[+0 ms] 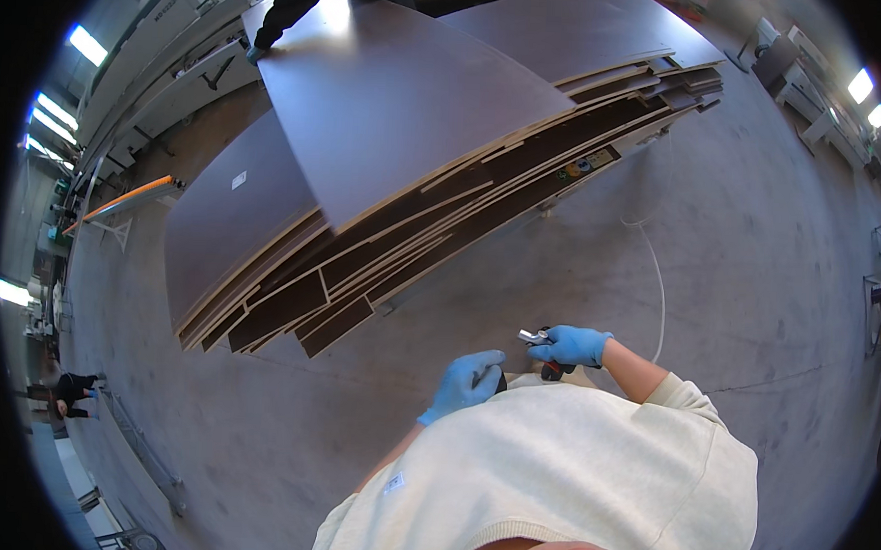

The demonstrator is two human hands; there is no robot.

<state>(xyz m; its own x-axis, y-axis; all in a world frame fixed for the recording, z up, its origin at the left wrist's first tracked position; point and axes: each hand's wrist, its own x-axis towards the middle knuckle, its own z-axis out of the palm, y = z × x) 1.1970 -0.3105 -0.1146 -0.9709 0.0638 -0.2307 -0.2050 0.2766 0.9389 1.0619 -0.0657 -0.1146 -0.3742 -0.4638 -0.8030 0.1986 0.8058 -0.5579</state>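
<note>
In front of my waist, my right hand wears a blue glove and is closed around a small hand tool with a silver head and a black-and-red lower part. My left hand, also blue-gloved, is to its left with its fingers curled. A dark rounded thing shows at its fingertips; its kind is unclear, and my palm is hidden. Ahead of both hands, apart from them, lies a wide stack of brown-faced boards. One large panel lies askew on top.
A co-worker's dark sleeve reaches to the top panel's far left corner. Small coloured items lie on the stack's near edge. A pale hose runs over the concrete floor at right. An orange-topped stand is at left.
</note>
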